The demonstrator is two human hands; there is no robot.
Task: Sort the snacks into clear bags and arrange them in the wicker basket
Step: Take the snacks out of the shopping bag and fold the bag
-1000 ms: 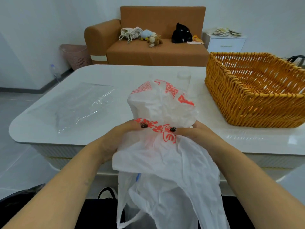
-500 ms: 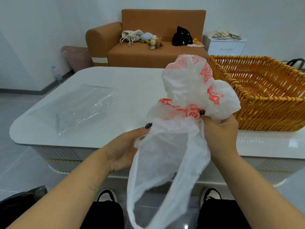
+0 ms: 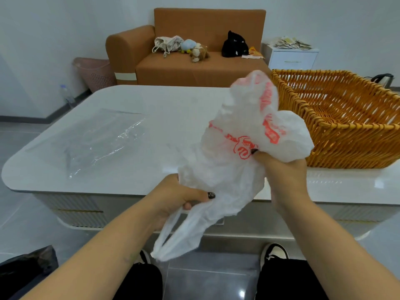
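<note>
The white plastic bag (image 3: 236, 165) had swung rightward, its handles bunching lower. Right hand (image 3: 281, 169) gripped its middle, left hand (image 3: 186, 198) its handles. Light, limp, probably slippery. Wicker basket (image 3: 346, 131) sat beyond the right grip; clear bags (image 3: 91, 141) lay on the desk (image 3: 173, 109), left.

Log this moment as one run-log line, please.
left hand: grips plastic bag low | right hand: grips it higher | basket: no snacks seen | clear bags: flat on table

White bag (image 3: 233, 169) with red print, orange wicker basket (image 3: 346, 135), brown sofa (image 3: 194, 66), white table (image 3: 151, 105), black nails.
</note>
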